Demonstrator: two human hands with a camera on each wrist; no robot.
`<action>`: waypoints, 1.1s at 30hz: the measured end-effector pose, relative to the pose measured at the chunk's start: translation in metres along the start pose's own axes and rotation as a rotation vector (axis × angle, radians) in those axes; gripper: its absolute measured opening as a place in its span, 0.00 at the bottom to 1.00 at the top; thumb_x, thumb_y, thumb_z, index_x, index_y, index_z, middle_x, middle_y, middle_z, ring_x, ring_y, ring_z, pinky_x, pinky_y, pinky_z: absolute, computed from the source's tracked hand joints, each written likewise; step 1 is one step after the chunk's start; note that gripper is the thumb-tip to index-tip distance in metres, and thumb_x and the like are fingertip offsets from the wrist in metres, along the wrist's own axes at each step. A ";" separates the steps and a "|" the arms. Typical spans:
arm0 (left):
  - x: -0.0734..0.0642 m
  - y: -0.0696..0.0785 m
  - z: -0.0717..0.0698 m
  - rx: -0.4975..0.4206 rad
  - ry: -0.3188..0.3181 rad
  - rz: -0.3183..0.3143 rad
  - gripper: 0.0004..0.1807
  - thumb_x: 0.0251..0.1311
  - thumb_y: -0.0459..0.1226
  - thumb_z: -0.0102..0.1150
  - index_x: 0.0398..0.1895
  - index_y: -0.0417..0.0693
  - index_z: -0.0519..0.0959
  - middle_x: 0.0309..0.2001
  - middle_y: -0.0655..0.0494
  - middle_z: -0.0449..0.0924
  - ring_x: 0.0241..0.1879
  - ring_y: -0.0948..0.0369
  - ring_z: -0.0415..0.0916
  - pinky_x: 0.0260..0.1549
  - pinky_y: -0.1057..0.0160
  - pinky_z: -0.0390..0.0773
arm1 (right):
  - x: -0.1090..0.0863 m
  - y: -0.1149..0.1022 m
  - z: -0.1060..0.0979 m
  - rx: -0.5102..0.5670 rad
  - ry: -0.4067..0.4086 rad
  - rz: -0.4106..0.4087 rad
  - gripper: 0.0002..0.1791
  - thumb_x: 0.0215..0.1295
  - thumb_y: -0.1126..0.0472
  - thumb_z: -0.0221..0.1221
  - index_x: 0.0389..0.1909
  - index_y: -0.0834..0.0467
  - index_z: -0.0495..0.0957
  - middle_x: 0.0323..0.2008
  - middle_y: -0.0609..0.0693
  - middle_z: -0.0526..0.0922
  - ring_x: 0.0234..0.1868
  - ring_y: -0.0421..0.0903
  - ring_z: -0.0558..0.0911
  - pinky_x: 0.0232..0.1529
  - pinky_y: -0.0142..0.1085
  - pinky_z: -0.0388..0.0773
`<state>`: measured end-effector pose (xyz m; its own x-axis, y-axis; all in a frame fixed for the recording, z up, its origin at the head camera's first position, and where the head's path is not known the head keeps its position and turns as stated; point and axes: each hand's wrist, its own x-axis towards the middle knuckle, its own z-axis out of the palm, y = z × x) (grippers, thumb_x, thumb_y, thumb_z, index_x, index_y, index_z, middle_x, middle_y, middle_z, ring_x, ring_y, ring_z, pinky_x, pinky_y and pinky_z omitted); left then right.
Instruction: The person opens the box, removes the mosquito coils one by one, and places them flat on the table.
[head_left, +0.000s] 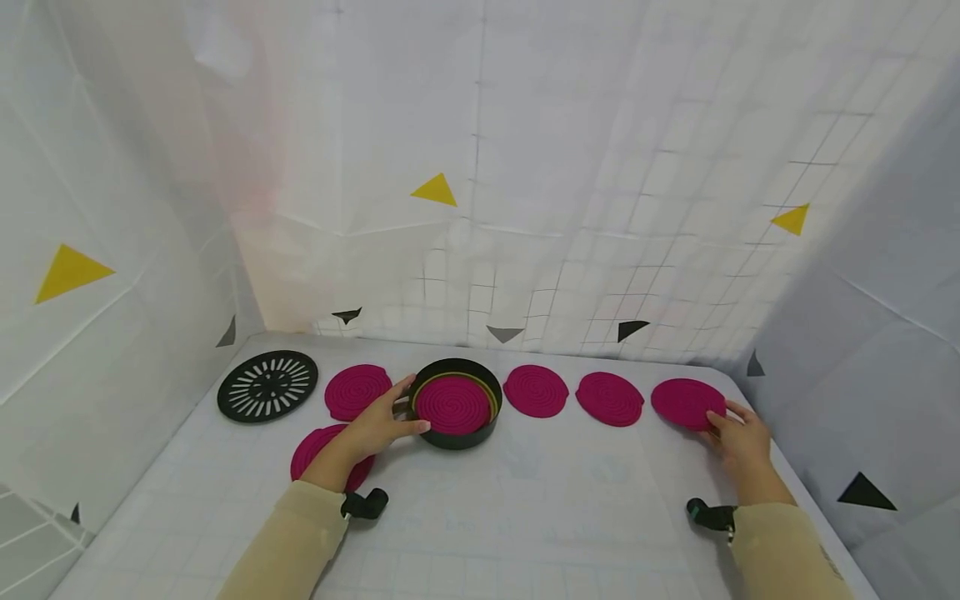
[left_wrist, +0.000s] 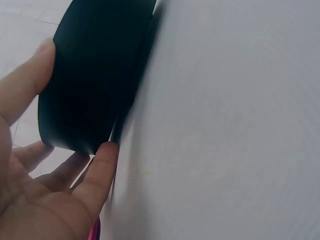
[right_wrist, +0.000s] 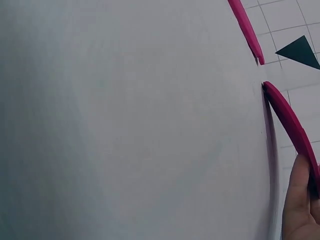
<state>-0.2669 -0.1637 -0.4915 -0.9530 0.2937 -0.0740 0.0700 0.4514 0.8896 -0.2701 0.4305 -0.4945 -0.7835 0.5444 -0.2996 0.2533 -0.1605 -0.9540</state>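
Note:
My left hand (head_left: 380, 421) grips the side of a round black holder (head_left: 455, 444), its thumb at the near rim and its fingers round the left wall. Inside the holder lies a pink spiral-grooved coaster (head_left: 452, 404), with a yellowish ring showing around it. In the left wrist view the holder's dark wall (left_wrist: 95, 75) sits between thumb and fingers. On the far right, my right hand (head_left: 741, 437) pinches the edge of another pink coaster (head_left: 686, 403). The right wrist view shows this coaster (right_wrist: 290, 117) tilted, its held edge raised off the table; part of the hand is cut off.
Two pink coasters, one (head_left: 536, 391) and another (head_left: 610, 398), lie between the holder and my right hand. Left of the holder is a pink coaster (head_left: 356, 392); one more (head_left: 311, 450) is partly under my left forearm. A black slotted disc (head_left: 267, 386) lies far left. White sheeting (head_left: 525, 167) encloses the table.

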 end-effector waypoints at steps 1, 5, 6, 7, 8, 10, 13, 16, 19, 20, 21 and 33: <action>0.000 0.000 0.000 0.001 0.000 0.002 0.57 0.51 0.54 0.75 0.80 0.61 0.51 0.76 0.49 0.58 0.74 0.47 0.57 0.67 0.38 0.62 | 0.001 0.000 -0.002 0.000 -0.013 0.007 0.38 0.70 0.66 0.59 0.78 0.51 0.56 0.48 0.49 0.72 0.32 0.30 0.81 0.36 0.29 0.84; 0.000 0.000 0.000 0.009 0.000 0.002 0.56 0.51 0.54 0.75 0.80 0.61 0.51 0.76 0.48 0.58 0.74 0.47 0.57 0.67 0.37 0.60 | 0.004 0.002 -0.009 -0.017 -0.059 0.014 0.39 0.69 0.67 0.60 0.78 0.52 0.56 0.45 0.46 0.73 0.32 0.31 0.81 0.37 0.29 0.84; 0.000 0.000 0.000 0.011 0.000 0.002 0.56 0.52 0.54 0.75 0.80 0.62 0.51 0.76 0.48 0.58 0.74 0.47 0.57 0.67 0.37 0.60 | 0.005 0.002 -0.011 -0.024 -0.069 0.014 0.39 0.69 0.68 0.60 0.78 0.52 0.56 0.43 0.45 0.73 0.32 0.31 0.81 0.38 0.30 0.84; 0.000 0.000 0.000 0.010 0.000 0.001 0.56 0.52 0.54 0.75 0.80 0.62 0.51 0.76 0.48 0.58 0.74 0.47 0.57 0.67 0.37 0.60 | 0.006 0.002 -0.012 -0.030 -0.077 0.015 0.38 0.69 0.68 0.60 0.77 0.53 0.57 0.43 0.45 0.73 0.32 0.32 0.81 0.38 0.30 0.84; 0.000 0.000 0.000 0.010 0.000 0.000 0.56 0.52 0.54 0.75 0.80 0.62 0.51 0.76 0.49 0.58 0.74 0.47 0.56 0.67 0.37 0.59 | 0.006 0.003 -0.014 -0.037 -0.085 0.016 0.37 0.69 0.68 0.60 0.76 0.53 0.58 0.42 0.45 0.73 0.32 0.32 0.82 0.39 0.30 0.84; 0.000 -0.001 0.000 0.010 0.002 -0.002 0.56 0.52 0.54 0.75 0.80 0.63 0.51 0.76 0.49 0.58 0.74 0.47 0.57 0.67 0.36 0.60 | 0.008 0.002 -0.016 -0.050 -0.099 0.018 0.35 0.69 0.69 0.59 0.75 0.54 0.59 0.44 0.46 0.73 0.32 0.32 0.82 0.39 0.30 0.84; 0.001 -0.002 0.000 0.009 0.002 -0.004 0.56 0.52 0.54 0.74 0.80 0.63 0.51 0.76 0.49 0.59 0.74 0.47 0.57 0.67 0.36 0.60 | 0.010 0.002 -0.018 -0.069 -0.116 0.019 0.36 0.70 0.69 0.59 0.75 0.55 0.57 0.52 0.55 0.71 0.31 0.32 0.82 0.40 0.31 0.84; 0.002 -0.002 0.000 0.007 -0.001 -0.009 0.56 0.51 0.55 0.75 0.80 0.64 0.51 0.76 0.50 0.59 0.74 0.47 0.57 0.67 0.37 0.60 | 0.012 0.003 -0.019 -0.092 -0.127 0.013 0.39 0.71 0.69 0.57 0.78 0.57 0.52 0.61 0.62 0.65 0.31 0.32 0.81 0.40 0.31 0.84; 0.002 -0.002 0.000 0.002 -0.001 -0.011 0.56 0.51 0.55 0.75 0.80 0.64 0.52 0.76 0.50 0.59 0.74 0.47 0.57 0.68 0.37 0.60 | 0.014 0.004 -0.021 -0.111 -0.131 0.009 0.40 0.71 0.70 0.56 0.79 0.59 0.49 0.65 0.65 0.62 0.30 0.32 0.81 0.40 0.32 0.84; 0.002 -0.002 0.000 0.001 -0.001 -0.010 0.56 0.51 0.55 0.75 0.80 0.64 0.52 0.76 0.50 0.59 0.74 0.47 0.57 0.68 0.37 0.60 | 0.014 0.004 -0.021 -0.117 -0.133 0.007 0.40 0.71 0.70 0.56 0.79 0.59 0.48 0.66 0.66 0.61 0.30 0.32 0.81 0.39 0.32 0.84; 0.002 -0.002 0.000 -0.001 -0.002 -0.009 0.56 0.51 0.55 0.75 0.80 0.64 0.52 0.76 0.50 0.59 0.74 0.47 0.57 0.68 0.37 0.60 | 0.015 0.004 -0.021 -0.120 -0.135 0.005 0.40 0.71 0.70 0.55 0.79 0.60 0.48 0.66 0.67 0.60 0.30 0.32 0.81 0.39 0.32 0.84; 0.003 -0.003 0.000 -0.019 -0.007 -0.007 0.56 0.51 0.54 0.75 0.80 0.63 0.51 0.76 0.50 0.57 0.74 0.47 0.56 0.67 0.38 0.61 | 0.014 0.000 -0.020 -0.115 -0.148 0.028 0.40 0.71 0.72 0.55 0.78 0.62 0.48 0.66 0.66 0.59 0.29 0.34 0.82 0.41 0.32 0.84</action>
<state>-0.2696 -0.1645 -0.4939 -0.9514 0.2964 -0.0835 0.0574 0.4373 0.8975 -0.2693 0.4548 -0.4980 -0.8480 0.4125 -0.3328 0.3327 -0.0745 -0.9401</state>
